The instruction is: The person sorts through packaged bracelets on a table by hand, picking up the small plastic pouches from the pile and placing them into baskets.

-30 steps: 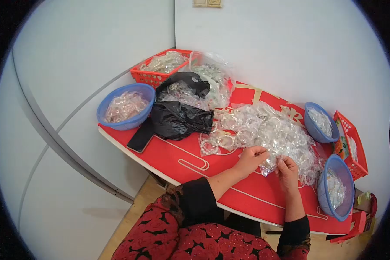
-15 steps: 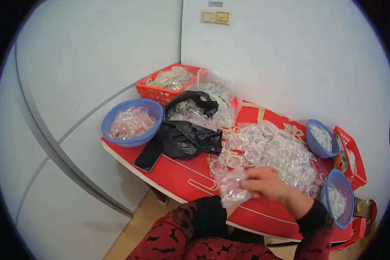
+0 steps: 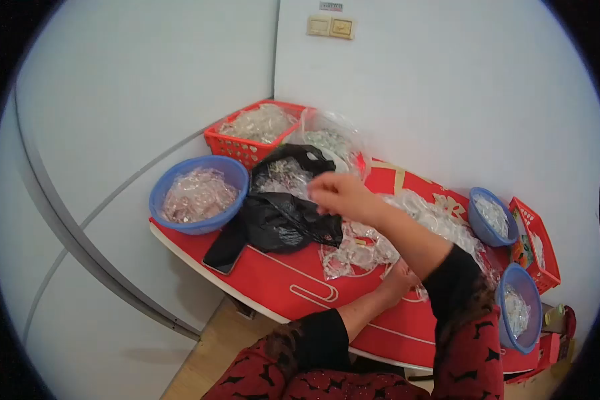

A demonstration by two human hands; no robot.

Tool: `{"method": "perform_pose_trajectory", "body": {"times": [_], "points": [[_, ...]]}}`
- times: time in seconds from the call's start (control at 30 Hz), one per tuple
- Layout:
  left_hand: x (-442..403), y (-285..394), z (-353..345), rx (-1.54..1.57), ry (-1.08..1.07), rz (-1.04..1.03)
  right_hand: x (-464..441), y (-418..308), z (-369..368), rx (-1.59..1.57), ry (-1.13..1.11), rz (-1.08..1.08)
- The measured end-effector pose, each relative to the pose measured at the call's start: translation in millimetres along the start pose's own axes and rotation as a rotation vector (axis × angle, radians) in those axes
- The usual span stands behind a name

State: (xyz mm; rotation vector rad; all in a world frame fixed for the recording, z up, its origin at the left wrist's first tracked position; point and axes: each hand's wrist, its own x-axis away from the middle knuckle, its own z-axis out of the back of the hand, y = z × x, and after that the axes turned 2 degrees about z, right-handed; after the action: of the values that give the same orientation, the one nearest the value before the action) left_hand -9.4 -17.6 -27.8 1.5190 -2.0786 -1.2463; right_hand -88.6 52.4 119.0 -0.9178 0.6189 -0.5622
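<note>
My right hand [image 3: 340, 195] hangs over the right edge of the black plastic bag [image 3: 287, 223], its fingers loosely bent and slightly apart. No packet shows in it. Small clear packets [image 3: 283, 175] fill the mouth of that bag. Lower down, my left hand [image 3: 399, 283] rests at the near edge of a spread pile of clear plastic packets [image 3: 430, 217], which seem to contain ring-shaped pieces. Its fingertips are partly hidden beside the pile and behind my right forearm, so their grip is unclear. More packets [image 3: 353, 257] lie between the bag and my left hand.
On the red tabletop [image 3: 267, 287] stand a blue basin [image 3: 160, 210] of packets and a phone [image 3: 223, 252]. Behind them are a red basket [image 3: 237, 148] and a clear bag [image 3: 333, 137]. Two blue basins [image 3: 483, 223] [image 3: 530, 303] and another red basket [image 3: 547, 270] line the right.
My right hand has moved up and left from the table's front to the black bag, and the clear packet it held is no longer visible there. My left hand now shows at the pile.
</note>
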Motion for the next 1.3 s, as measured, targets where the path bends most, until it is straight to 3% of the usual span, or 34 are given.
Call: {"method": "perform_pose_trajectory", "body": {"times": [0.07, 0.13, 0.2, 0.27, 0.37, 0.4, 0.5, 0.57, 0.63, 0.83, 1.0, 1.1, 1.3], "points": [[7.1, 10.5, -4.7, 0.084, 0.002, 0.011, 48.5, 1.4, 7.3, 0.191, -0.049, 0.031], [-1.1, -6.0, 8.9, -0.145, 0.077, 0.005, 91.0, 17.7, 29.8, 0.363, 0.187, 0.146], [-2.7, -3.5, 11.2, 0.019, 0.036, 0.069, 138.3, 31.9, 52.7, 0.526, 0.43, 0.154], [4.6, 13.2, -8.3, 0.014, 0.244, 0.156, 180.0, 47.9, 74.9, 0.673, 0.656, 0.08], [1.7, 1.6, -5.4, 0.051, 0.048, 0.052, 235.0, 66.6, 81.9, 0.557, 0.628, -0.102], [2.7, 2.6, -8.8, 0.005, 0.022, 0.037, 244.8, 60.6, 73.0, 0.199, 0.632, -0.261], [5.8, 0.7, -8.9, -0.145, -0.013, 0.056, 267.7, 86.5, 73.0, -0.25, 0.643, -0.248], [10.0, 7.0, -11.4, -0.196, -0.009, 0.152, 269.1, 87.1, 71.5, -0.389, 0.742, -0.175], [5.6, -0.4, -7.2, -0.176, 0.016, 0.109, 270.5, 89.2, 74.9, -0.482, 0.779, -0.161], [8.3, 6.0, -4.2, -0.238, 0.127, 0.124, 267.0, 86.0, 64.8, -0.447, 0.803, -0.065], [13.2, 9.3, -23.6, -0.206, 0.198, 0.1, 269.9, 85.2, 63.2, -0.167, 0.804, -0.193], [27.9, 45.7, -15.1, -0.381, 0.005, 0.183, 272.5, 69.2, 52.2, -0.265, 0.698, -0.187], [37.9, 167.1, 33.4, -0.505, 0.403, 0.065, 297.4, 82.1, 41.8, -0.244, 0.575, -0.228]]}}
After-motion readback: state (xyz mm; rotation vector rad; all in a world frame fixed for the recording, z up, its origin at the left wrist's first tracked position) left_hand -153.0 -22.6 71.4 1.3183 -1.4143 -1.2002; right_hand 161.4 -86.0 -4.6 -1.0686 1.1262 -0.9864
